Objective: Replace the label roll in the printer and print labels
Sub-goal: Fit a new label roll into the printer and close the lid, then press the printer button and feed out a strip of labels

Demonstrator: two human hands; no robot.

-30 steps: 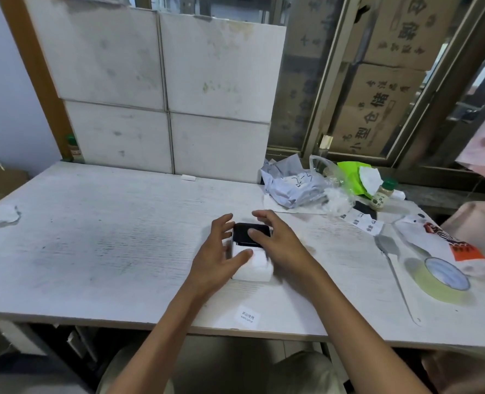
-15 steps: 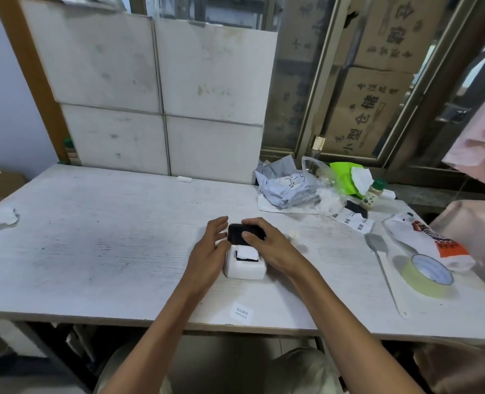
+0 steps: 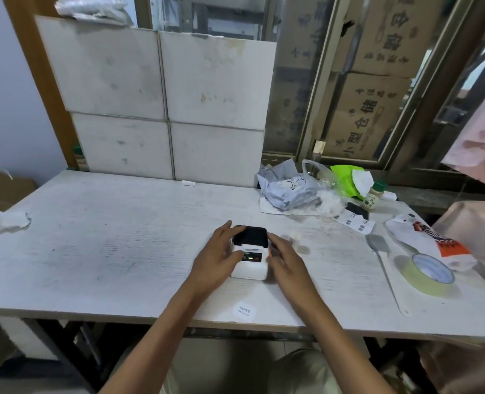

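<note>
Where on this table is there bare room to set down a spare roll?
Left half of the table is bare, between crumpled tissue and printer. Right side is crowded: grey bag, tape roll, brush.

The scene was lit softly and evenly — daylight was admitted through the window [image 3: 377, 81] at upper right. Only faint shadows were cast. Straight lines were bowed at the edges, and the right hand [image 3: 288, 263] was slightly blurred.
</note>
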